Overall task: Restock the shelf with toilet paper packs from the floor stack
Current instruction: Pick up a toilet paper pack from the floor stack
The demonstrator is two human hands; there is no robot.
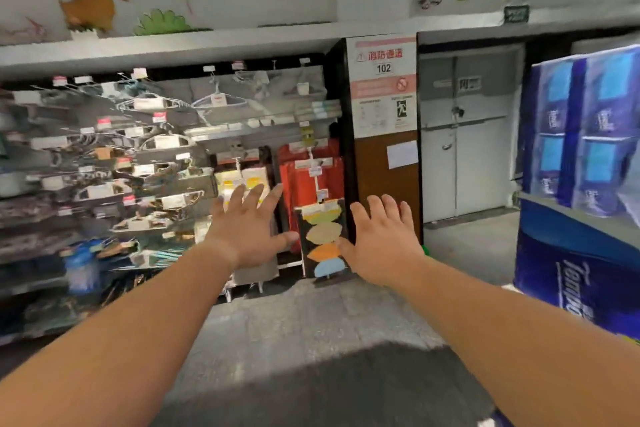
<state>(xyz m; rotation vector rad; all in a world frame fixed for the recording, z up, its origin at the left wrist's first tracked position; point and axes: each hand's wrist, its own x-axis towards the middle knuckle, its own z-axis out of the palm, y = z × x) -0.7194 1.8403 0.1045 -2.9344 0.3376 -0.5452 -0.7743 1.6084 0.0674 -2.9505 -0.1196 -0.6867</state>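
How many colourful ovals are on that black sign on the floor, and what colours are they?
On the black sign, behind the open left hand and right hand:
Yellow oval: 1
Pale green oval: 1
Orange oval: 1
Light blue oval: 1
Total: 4

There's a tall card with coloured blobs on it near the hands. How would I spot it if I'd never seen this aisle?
Find the fire-exit notice numbered 102 on the brown pillar beside the grey double doors. At the pillar's foot, left of it, a dark upright card stands on the floor. It alone carries a vertical row of leaf-like shapes, yellow, tan, orange and blue, unlike the plain red packs behind.
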